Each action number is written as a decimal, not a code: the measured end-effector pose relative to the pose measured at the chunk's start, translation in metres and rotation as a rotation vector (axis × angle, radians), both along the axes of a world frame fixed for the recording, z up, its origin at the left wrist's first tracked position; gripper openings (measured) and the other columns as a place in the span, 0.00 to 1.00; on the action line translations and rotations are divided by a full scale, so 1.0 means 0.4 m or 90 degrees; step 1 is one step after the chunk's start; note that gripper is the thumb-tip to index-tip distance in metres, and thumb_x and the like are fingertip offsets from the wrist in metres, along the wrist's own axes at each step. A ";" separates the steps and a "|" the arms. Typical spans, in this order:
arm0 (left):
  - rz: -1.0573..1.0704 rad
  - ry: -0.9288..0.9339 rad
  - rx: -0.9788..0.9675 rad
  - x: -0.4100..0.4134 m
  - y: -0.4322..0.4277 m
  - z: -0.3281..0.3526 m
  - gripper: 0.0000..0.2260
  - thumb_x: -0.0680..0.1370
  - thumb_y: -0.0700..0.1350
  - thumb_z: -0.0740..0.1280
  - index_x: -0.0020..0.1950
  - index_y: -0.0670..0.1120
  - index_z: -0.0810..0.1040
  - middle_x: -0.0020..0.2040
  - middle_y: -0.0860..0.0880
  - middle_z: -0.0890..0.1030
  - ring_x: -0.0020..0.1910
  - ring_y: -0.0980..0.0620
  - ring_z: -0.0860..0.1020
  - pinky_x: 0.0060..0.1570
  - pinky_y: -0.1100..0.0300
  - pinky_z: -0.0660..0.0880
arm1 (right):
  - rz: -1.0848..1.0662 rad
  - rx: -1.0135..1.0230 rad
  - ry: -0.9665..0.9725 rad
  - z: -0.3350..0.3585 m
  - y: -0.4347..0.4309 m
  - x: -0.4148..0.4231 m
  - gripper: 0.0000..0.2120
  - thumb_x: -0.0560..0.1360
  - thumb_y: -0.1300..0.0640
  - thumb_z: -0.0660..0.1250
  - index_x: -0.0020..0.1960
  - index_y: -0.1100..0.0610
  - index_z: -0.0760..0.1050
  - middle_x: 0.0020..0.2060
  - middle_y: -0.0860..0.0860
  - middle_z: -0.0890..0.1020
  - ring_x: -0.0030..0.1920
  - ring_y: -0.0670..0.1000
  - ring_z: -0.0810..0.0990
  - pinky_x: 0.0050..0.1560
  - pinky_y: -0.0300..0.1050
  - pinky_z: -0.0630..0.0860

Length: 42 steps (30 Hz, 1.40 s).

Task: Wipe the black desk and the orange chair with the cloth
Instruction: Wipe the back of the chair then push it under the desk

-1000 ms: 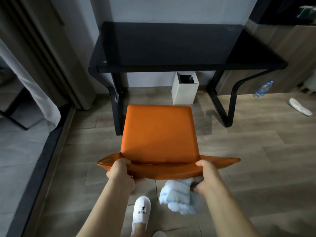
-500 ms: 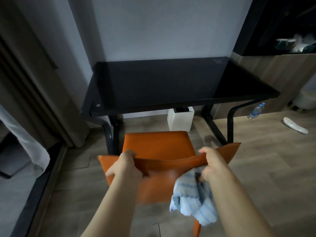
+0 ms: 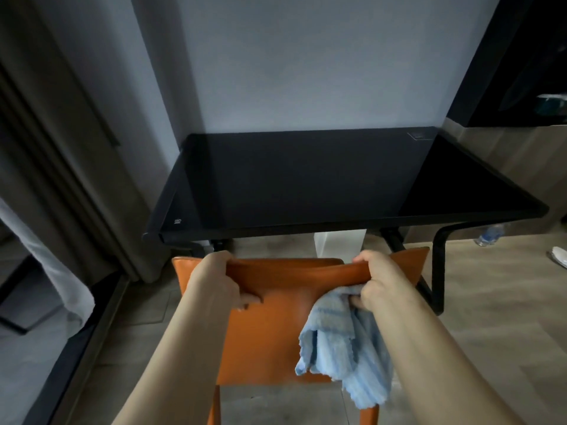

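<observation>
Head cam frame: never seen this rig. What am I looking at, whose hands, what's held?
There is no robot here. A person wears one wide-angle camera on the head, looking forward and down at their own arms. The left hand grips the top edge of the orange chair backrest. The right hand grips the same edge and also holds a light blue cloth, which hangs down over the back of the chair. Just beyond stands the black desk, with nothing visible on its glossy top. A white bin sits beneath it.
</observation>
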<state>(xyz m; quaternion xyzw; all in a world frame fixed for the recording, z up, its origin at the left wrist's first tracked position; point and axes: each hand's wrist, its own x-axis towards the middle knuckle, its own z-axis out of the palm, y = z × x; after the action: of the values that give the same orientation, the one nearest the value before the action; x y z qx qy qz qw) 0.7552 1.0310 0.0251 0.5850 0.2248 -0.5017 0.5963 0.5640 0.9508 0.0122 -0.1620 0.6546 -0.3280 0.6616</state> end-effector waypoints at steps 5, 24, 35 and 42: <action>0.003 0.000 -0.008 0.019 -0.047 -0.007 0.24 0.76 0.34 0.65 0.70 0.41 0.60 0.74 0.32 0.53 0.71 0.25 0.51 0.62 0.29 0.63 | 0.048 0.007 -0.001 0.005 -0.076 0.026 0.12 0.71 0.61 0.67 0.51 0.60 0.68 0.40 0.59 0.71 0.48 0.61 0.75 0.57 0.59 0.75; 0.084 -0.063 -0.084 -0.027 0.086 -0.308 0.21 0.73 0.35 0.65 0.66 0.36 0.68 0.52 0.37 0.74 0.46 0.39 0.77 0.34 0.44 0.79 | -0.024 -0.012 -0.074 -0.228 0.034 -0.005 0.17 0.70 0.69 0.64 0.57 0.60 0.70 0.50 0.62 0.78 0.45 0.61 0.78 0.48 0.56 0.75; 0.097 -0.099 -0.124 -0.028 0.062 -0.385 0.24 0.75 0.33 0.62 0.71 0.41 0.65 0.49 0.40 0.75 0.45 0.41 0.78 0.32 0.48 0.78 | -0.016 -0.020 -0.107 -0.290 0.013 -0.001 0.10 0.72 0.68 0.63 0.48 0.55 0.73 0.45 0.58 0.80 0.46 0.59 0.79 0.56 0.57 0.75; 0.098 -0.074 -0.137 0.024 -0.016 -0.406 0.24 0.75 0.34 0.63 0.71 0.43 0.64 0.52 0.40 0.76 0.50 0.39 0.78 0.32 0.46 0.77 | -0.015 -0.035 -0.122 -0.292 -0.057 0.043 0.12 0.73 0.70 0.62 0.49 0.54 0.71 0.46 0.58 0.79 0.47 0.59 0.79 0.58 0.59 0.74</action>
<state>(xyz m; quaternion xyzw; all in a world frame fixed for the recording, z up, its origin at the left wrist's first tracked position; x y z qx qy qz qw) 0.7648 1.0246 -0.1374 0.5271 0.1791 -0.4407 0.7042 0.5814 0.9282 -0.1047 -0.1401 0.5808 -0.3676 0.7126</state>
